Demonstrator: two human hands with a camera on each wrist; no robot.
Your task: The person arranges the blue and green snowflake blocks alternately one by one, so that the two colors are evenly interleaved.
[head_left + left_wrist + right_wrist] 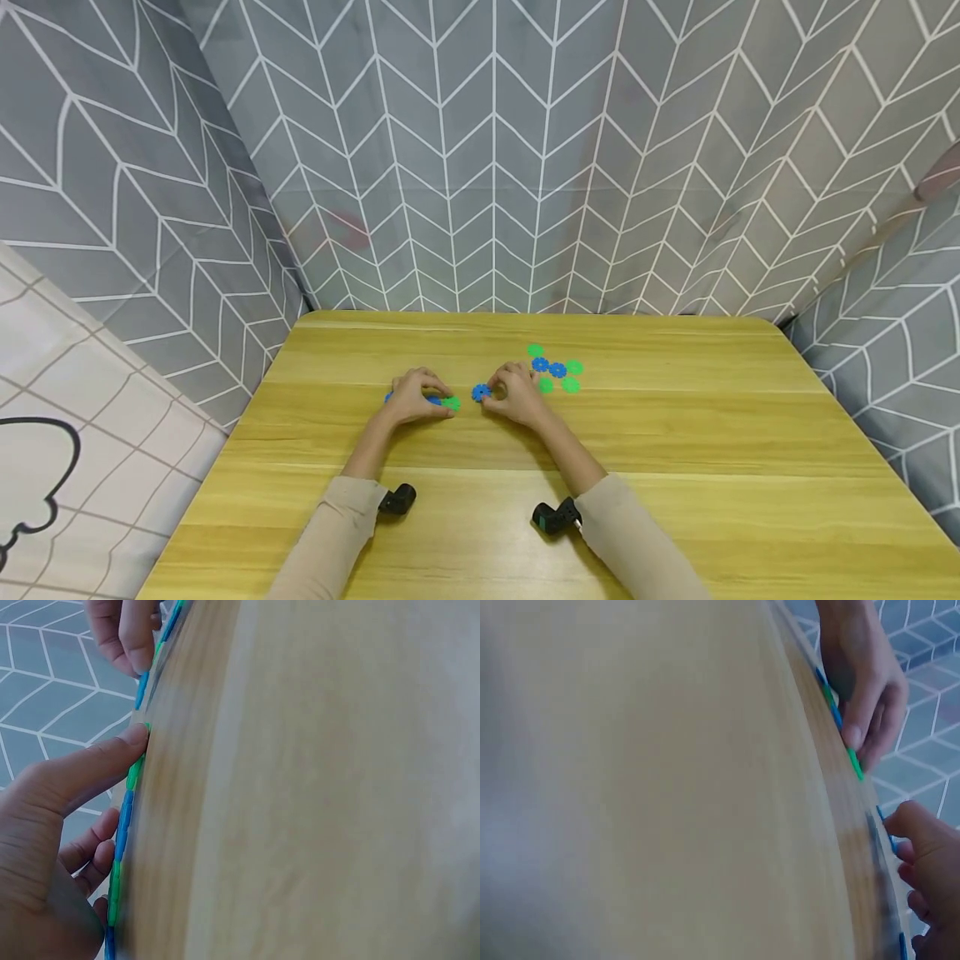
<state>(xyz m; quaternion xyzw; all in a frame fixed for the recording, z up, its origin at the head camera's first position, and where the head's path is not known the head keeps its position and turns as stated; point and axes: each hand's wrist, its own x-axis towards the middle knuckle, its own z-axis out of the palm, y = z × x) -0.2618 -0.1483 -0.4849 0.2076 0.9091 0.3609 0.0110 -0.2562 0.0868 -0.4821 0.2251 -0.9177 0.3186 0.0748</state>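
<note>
My left hand [412,400] grips a flat row of blue and green notched plastic discs, with thumb and forefinger at the green disc [452,403] on its right end. Part of the row is hidden under that hand; in the left wrist view the blue disc [124,821] and another green disc [114,889] alternate along it. Just to the right, my right hand [519,398] pinches a single blue disc [480,392] between thumb and forefinger. A small gap separates this disc from the row's green end. Both hands are low over the wooden table.
Several loose discs lie just beyond and right of my right hand, among them a blue disc [557,370] and a green disc [571,385]. The wooden table [480,525] extends back to a grey patterned curtain [495,167]. Black wrist cameras stick out at both sleeves.
</note>
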